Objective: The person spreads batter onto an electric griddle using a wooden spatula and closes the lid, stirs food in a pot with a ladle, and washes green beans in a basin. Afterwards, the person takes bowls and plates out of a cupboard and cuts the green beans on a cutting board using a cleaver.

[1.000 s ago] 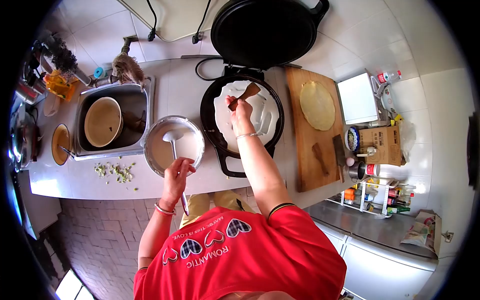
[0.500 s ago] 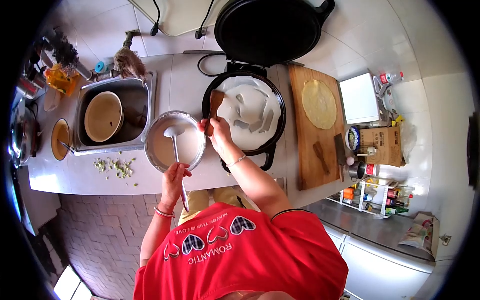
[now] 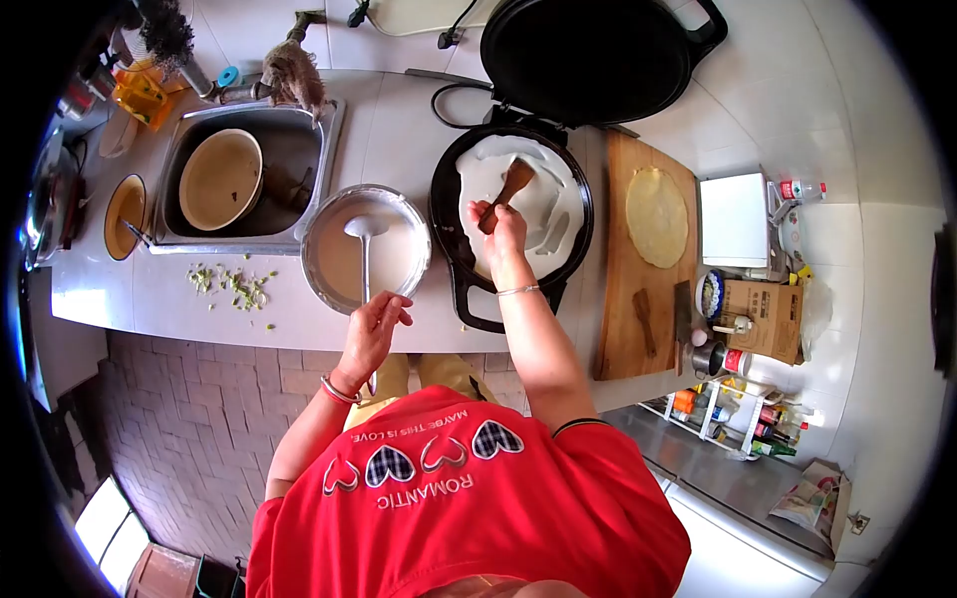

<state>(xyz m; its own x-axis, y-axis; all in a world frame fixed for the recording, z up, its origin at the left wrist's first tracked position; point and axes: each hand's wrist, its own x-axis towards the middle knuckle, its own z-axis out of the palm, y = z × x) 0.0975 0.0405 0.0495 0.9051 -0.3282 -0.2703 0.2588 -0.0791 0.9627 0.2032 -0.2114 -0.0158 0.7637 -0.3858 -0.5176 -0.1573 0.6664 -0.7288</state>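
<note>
My left hand (image 3: 371, 337) is at the ladle (image 3: 365, 249), its fingers curled loosely round the long handle. The ladle's head rests in pale batter inside a metal bowl (image 3: 310, 251). In my right hand (image 3: 503, 237) is a wooden spatula (image 3: 514, 183), its blade on the white batter (image 3: 554, 194) spread over the round black electric griddle (image 3: 446, 242). Grey streaks of the hot plate show through the batter, and a dark bare strip lies along its left side. The griddle's lid (image 3: 588, 60) stands raised behind.
Right of the griddle, a cutting board (image 3: 615, 299) holds a round pancake (image 3: 657, 217), another wooden spatula (image 3: 644, 321) and a knife (image 3: 683, 311). On the left are a sink (image 3: 324, 149) with a basin (image 3: 221, 179), and chopped green bits (image 3: 239, 289). A power cord (image 3: 439, 108) lies behind.
My right hand has carried the spatula from the griddle's left edge rightward onto the batter. My left hand's fingers look looser at the ladle handle. The whole view has shifted a little.
</note>
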